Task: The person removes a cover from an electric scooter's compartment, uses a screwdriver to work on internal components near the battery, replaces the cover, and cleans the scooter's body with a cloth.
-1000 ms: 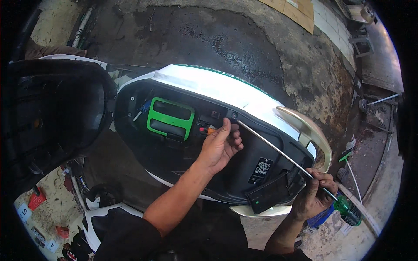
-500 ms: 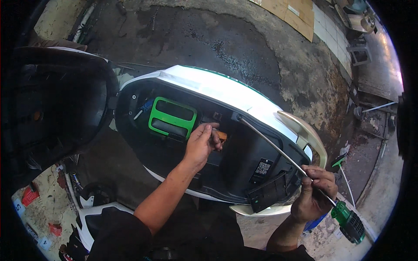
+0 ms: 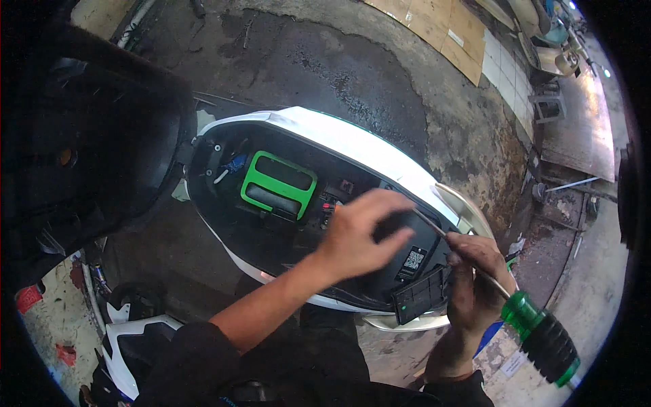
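Note:
A white scooter (image 3: 352, 146) stands with its seat (image 3: 81, 149) raised, showing the black under-seat compartment (image 3: 271, 234) and a green-framed battery handle (image 3: 278, 184). My left hand (image 3: 363, 234) hovers over the compartment's right part, fingers spread and curled, close to the shaft of a long screwdriver (image 3: 542, 336) with a green and black handle. My right hand (image 3: 475, 278) grips that shaft near the handle, at the compartment's rear edge. The tip is hidden behind my left hand. A small black cover panel (image 3: 420, 295) leans at the rear rim.
Stained concrete floor (image 3: 305, 61) lies beyond the scooter. Wooden boards (image 3: 441, 30) and tiles are at the top right. White body panels (image 3: 132, 339) and red scraps (image 3: 30, 298) lie at the lower left. A metal rod (image 3: 569, 184) lies at the right.
My left hand left the orange connector area and moved right toward the screwdriver shaft. The screwdriver has pulled back out of the compartment toward my right hand.

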`<state>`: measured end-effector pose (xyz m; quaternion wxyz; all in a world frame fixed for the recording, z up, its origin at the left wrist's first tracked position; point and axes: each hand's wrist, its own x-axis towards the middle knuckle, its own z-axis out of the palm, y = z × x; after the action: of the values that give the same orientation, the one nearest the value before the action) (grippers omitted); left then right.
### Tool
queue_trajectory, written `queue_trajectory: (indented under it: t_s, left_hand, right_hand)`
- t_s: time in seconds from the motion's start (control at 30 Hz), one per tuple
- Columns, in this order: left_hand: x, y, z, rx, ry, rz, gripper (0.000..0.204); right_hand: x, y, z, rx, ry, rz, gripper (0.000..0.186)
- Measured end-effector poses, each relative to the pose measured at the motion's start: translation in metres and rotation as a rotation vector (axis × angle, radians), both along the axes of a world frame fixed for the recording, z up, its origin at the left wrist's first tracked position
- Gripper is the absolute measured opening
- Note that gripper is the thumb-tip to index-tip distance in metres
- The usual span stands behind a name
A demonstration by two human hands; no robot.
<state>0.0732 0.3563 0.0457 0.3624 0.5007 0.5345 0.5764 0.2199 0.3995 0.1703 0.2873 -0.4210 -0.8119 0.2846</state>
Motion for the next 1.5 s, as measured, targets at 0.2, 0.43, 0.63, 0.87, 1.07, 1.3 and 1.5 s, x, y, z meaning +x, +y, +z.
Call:
queue_trajectory:
  t_s: [0.2, 0.43, 0.63, 0.87, 1.07, 1.3, 1.5]
  left_hand:
    - [0.036, 0.014, 0.007, 0.145, 0.005, 0.086, 0.034]
    - [0.042, 0.022, 0.006, 0.161, 0.091, 0.106, 0.026]
    - [0.051, 0.022, 0.012, 0.187, -0.018, 0.288, 0.025]
    - [0.047, 0.028, 0.011, 0.236, 0.031, 0.255, 0.024]
    - [0.054, 0.023, 0.011, 0.137, -0.054, 0.279, 0.023]
    - [0.046, 0.030, 0.008, 0.192, 0.009, 0.212, 0.022]
    - [0.043, 0.024, 0.010, 0.114, 0.060, 0.119, 0.024]
  right_hand:
    - [0.003, 0.004, -0.021, 0.108, 0.041, -0.231, 0.022]
    - [0.006, 0.007, -0.015, -0.124, 0.289, -0.130, 0.026]
    - [0.014, 0.015, -0.023, -0.007, 0.103, -0.193, 0.011]
    - [0.005, 0.012, -0.012, -0.185, 0.297, -0.142, 0.021]
    - [0.031, 0.029, -0.022, 0.021, 0.099, 0.035, 0.019]
    - [0.008, 0.015, -0.017, -0.050, 0.326, -0.101, 0.015]
    - [0.024, 0.026, -0.015, -0.074, 0.374, -0.032, 0.049]
